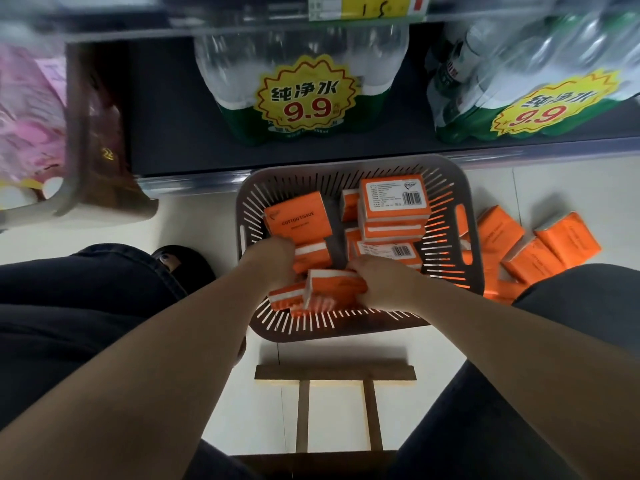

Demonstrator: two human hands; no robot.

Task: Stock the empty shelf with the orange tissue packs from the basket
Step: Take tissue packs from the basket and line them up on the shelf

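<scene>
A brown slotted basket (460,216) stands on the floor in front of the bottom shelf (173,133) and holds several orange tissue packs (394,202). Both my hands reach into its near side. My left hand (273,261) curls over packs at the basket's left. My right hand (384,282) grips a clutch of packs (329,289) near the front rim. The fingertips of both hands are hidden among the packs. More orange packs (540,244) lie on the floor to the right of the basket.
Two shrink-wrapped packs of water bottles (298,88) with yellow 9.9 price stickers stand on the dark shelf. Pink packaged goods (27,123) sit at the far left. A small wooden stool (332,375) lies under me, and my knees flank the basket.
</scene>
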